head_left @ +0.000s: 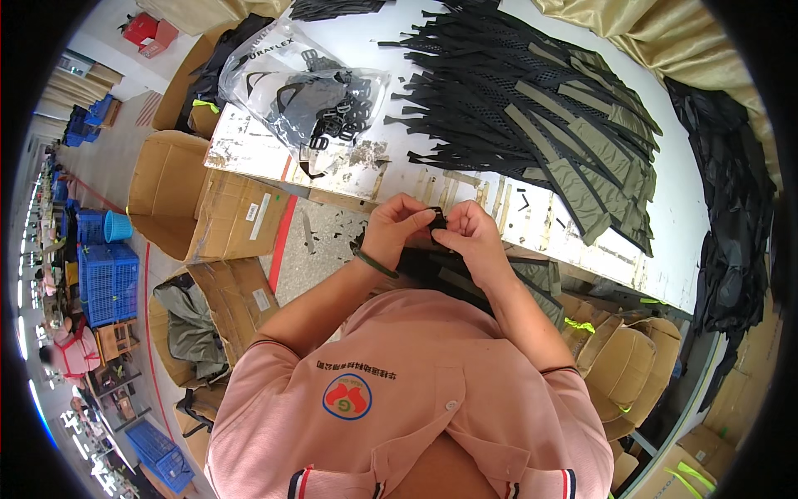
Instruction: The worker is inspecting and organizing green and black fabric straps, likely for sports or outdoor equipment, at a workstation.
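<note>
A small black piece [437,218], perhaps a plastic buckle, is pinched between my two hands in front of the table edge. My left hand [394,230] grips it with thumb and forefinger. From the other side, my right hand [474,236] closes on it with bent fingers. Most of the piece is covered by the fingertips. Below my hands, black and olive fabric [449,274] lies partly hidden by my arms. On the table beyond, a large pile of black straps with olive panels [540,125] is fanned out. A clear plastic bag [312,100] of black plastic fittings rests to its left.
The white worktable [669,191] has a worn, taped front edge. Open cardboard boxes [220,212] stand at left, one holding grey-olive fabric [195,328]. More cardboard [628,366] sits under the table at right. Black fabric [723,183] hangs by the right end.
</note>
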A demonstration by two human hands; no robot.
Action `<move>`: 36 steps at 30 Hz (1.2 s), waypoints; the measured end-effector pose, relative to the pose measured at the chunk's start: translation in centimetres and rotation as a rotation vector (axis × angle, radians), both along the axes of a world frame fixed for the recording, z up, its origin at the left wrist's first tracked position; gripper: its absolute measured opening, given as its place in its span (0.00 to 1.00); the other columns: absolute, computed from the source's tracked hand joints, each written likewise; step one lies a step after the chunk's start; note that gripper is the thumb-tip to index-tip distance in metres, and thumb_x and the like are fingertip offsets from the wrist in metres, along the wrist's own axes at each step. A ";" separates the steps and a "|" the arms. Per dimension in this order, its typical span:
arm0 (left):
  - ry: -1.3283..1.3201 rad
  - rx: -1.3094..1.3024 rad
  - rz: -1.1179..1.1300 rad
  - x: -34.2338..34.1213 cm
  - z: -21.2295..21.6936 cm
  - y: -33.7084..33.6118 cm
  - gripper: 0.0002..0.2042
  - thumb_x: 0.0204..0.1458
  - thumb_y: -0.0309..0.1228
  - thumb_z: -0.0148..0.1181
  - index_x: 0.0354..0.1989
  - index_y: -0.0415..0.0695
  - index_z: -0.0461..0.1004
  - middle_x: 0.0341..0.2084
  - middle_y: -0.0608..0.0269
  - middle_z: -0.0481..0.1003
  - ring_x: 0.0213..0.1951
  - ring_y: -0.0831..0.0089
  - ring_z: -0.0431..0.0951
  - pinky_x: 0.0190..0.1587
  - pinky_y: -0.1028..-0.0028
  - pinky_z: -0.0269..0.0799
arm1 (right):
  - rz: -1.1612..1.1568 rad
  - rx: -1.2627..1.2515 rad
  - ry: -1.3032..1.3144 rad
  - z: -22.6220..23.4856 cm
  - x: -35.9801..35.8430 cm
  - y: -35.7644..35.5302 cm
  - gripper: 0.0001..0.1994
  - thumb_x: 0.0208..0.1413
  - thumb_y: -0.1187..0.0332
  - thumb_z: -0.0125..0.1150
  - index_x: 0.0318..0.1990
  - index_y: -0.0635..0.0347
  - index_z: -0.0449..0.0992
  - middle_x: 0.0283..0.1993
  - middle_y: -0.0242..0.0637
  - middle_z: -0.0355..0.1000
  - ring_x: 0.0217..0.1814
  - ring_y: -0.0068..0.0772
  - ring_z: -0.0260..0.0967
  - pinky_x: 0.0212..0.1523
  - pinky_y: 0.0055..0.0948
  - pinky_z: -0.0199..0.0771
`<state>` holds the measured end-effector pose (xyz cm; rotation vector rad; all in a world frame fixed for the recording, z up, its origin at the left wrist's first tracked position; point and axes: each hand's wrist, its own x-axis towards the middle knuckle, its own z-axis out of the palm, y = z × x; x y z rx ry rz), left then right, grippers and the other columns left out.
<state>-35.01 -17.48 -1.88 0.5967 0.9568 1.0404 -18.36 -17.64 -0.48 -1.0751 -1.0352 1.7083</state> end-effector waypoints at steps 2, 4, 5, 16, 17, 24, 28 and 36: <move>0.016 0.034 0.002 -0.2 -0.6 -0.1 0.03 0.50 0.23 0.60 0.32 0.41 0.72 0.28 0.68 0.74 0.31 0.80 0.74 0.33 0.79 0.74 | -0.008 -0.008 -0.009 -0.1 -0.2 0.0 0.11 0.47 0.81 0.62 0.33 0.59 0.65 0.27 0.27 0.66 0.28 0.14 0.63 0.29 0.14 0.65; 0.283 0.343 -0.024 -0.3 -1.0 -0.2 0.04 0.49 0.21 0.61 0.32 0.40 0.73 0.28 0.67 0.75 0.33 0.80 0.74 0.37 0.79 0.73 | -0.017 -0.016 -0.019 -0.4 -0.2 0.0 0.11 0.47 0.81 0.62 0.33 0.59 0.65 0.27 0.27 0.66 0.28 0.14 0.63 0.29 0.14 0.66; 0.283 0.343 -0.025 -0.2 -0.9 -0.3 0.04 0.49 0.21 0.61 0.32 0.40 0.73 0.28 0.67 0.75 0.33 0.80 0.74 0.37 0.79 0.73 | -0.026 -0.028 0.017 -0.6 -0.1 0.0 0.11 0.47 0.81 0.61 0.33 0.59 0.65 0.27 0.28 0.66 0.28 0.15 0.64 0.30 0.14 0.66; 0.351 0.667 -0.155 -0.1 -1.2 -0.9 0.15 0.42 0.18 0.65 0.39 0.43 0.72 0.35 0.65 0.67 0.37 0.76 0.71 0.36 0.79 0.69 | -0.090 -0.283 0.191 0.7 0.4 0.1 0.07 0.55 0.72 0.58 0.40 0.62 0.70 0.27 0.26 0.67 0.26 0.16 0.63 0.28 0.16 0.65; 0.350 0.668 -0.155 -0.3 -1.0 -1.0 0.15 0.42 0.18 0.65 0.39 0.43 0.72 0.35 0.65 0.67 0.37 0.76 0.71 0.36 0.79 0.69 | 0.010 -0.226 0.074 0.7 1.0 0.5 0.07 0.56 0.70 0.57 0.39 0.63 0.72 0.28 0.26 0.68 0.27 0.16 0.63 0.28 0.17 0.65; 0.569 0.685 -0.302 -0.6 -0.6 -1.6 0.15 0.40 0.15 0.63 0.35 0.47 0.75 0.38 0.66 0.66 0.39 0.74 0.69 0.40 0.78 0.65 | 0.198 0.028 -0.400 0.5 0.8 1.2 0.08 0.57 0.69 0.56 0.35 0.66 0.73 0.30 0.29 0.71 0.30 0.14 0.63 0.29 0.17 0.64; 0.514 0.710 -0.218 -1.0 -0.8 -1.3 0.13 0.40 0.14 0.63 0.33 0.46 0.76 0.39 0.64 0.66 0.41 0.72 0.69 0.42 0.77 0.67 | 0.085 0.029 -0.219 0.7 0.0 0.7 0.06 0.56 0.71 0.56 0.35 0.66 0.73 0.27 0.29 0.71 0.27 0.14 0.62 0.29 0.17 0.64; 0.628 0.770 -0.242 -1.2 -0.7 -1.5 0.12 0.42 0.15 0.62 0.31 0.49 0.78 0.39 0.62 0.67 0.42 0.70 0.70 0.44 0.75 0.69 | 0.220 0.180 -0.502 1.4 0.5 0.7 0.07 0.52 0.74 0.58 0.38 0.65 0.73 0.29 0.35 0.71 0.26 0.19 0.63 0.28 0.21 0.66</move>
